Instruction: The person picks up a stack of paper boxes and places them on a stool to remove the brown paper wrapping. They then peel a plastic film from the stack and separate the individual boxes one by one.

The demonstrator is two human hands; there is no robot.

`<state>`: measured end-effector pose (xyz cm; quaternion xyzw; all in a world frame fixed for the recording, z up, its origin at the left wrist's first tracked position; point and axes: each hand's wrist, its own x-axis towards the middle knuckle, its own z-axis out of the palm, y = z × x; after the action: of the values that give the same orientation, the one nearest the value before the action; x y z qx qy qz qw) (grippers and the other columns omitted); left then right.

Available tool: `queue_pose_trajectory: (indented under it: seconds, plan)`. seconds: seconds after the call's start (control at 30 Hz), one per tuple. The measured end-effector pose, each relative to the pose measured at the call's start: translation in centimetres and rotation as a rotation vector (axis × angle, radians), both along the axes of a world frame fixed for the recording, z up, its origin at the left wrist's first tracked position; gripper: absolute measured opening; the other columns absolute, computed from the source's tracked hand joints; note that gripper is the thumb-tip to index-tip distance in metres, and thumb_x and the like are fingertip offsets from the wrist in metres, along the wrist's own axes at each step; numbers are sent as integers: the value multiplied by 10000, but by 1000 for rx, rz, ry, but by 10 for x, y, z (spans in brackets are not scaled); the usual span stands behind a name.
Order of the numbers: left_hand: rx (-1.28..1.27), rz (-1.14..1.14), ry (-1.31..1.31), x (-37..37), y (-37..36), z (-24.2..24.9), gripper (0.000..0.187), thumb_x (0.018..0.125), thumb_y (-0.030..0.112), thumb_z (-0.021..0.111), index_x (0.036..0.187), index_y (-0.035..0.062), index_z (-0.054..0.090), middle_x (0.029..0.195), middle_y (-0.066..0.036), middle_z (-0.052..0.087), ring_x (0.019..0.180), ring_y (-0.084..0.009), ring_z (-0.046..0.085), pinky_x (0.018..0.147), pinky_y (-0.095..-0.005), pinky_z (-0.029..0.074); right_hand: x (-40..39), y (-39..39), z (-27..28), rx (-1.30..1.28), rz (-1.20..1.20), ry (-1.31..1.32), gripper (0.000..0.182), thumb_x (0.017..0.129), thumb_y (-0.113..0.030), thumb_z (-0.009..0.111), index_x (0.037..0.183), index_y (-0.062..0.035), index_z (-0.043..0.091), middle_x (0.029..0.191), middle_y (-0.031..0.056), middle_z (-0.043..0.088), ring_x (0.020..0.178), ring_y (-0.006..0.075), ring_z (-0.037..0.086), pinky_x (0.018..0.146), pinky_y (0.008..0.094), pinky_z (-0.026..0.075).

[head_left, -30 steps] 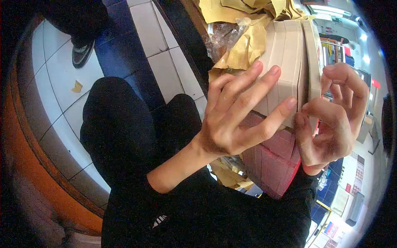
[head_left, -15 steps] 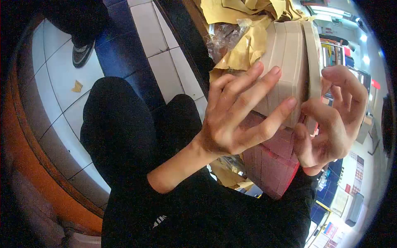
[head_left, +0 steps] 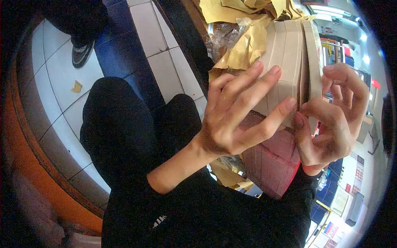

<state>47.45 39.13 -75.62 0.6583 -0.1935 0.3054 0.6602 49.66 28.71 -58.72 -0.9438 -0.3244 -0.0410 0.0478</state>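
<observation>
A thick cream stack of paper or thin booklets (head_left: 285, 49) stands at the upper right, with a narrow dark gap between its main block and the outer layer (head_left: 312, 53). My left hand (head_left: 233, 113) lies against its side, fingers stretched and spread. Curled at the gap's lower end, my right hand (head_left: 331, 120) brings thumb and index finger together on the stack's edge; its other fingers bend behind the outer layer. Exactly how many sheets it pinches is hidden. Below the cream stack and partly behind my left hand is a reddish-pink stack (head_left: 273, 161).
Torn brown wrapping paper (head_left: 248, 45) and clear plastic (head_left: 225, 39) lie beside the cream stack. More brown paper (head_left: 227, 175) shows below my left hand. A person's shoe (head_left: 82, 53) and a paper scrap (head_left: 76, 87) are on the tiled floor. An orange rounded edge (head_left: 41, 182) curves at left.
The gap between the cream block and its outer layer looks slightly wider. My right thumb has risen towards the index finger at the edge. My left hand stays almost still.
</observation>
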Motion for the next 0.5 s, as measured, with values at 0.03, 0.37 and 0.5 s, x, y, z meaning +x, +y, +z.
queue_pose_trajectory:
  seconds: [0.03,0.37,0.5]
  plan:
    - [1,-3,2,0,0,0,327,876,241,561,1200,218,593,1253,-151,594,1107,-306,587,834,-391,441,0,0,0,1,3,-4,183,648,-61,707,797,-18,611,1173,263,448,984,335,549,790,434,492]
    - [27,-6,-24,0,1,-2,351,864,275,590,1206,194,593,1246,-174,592,1117,-326,582,833,-402,449,3,0,1,-3,22,20,179,647,-42,708,801,-11,619,1182,278,443,947,320,563,781,414,501]
    - [58,-13,-80,4,4,-6,417,829,366,676,1178,145,619,1219,-226,596,1121,-355,580,869,-415,469,3,0,3,-9,26,19,156,669,-49,694,799,-9,618,1183,283,443,938,318,565,767,403,507]
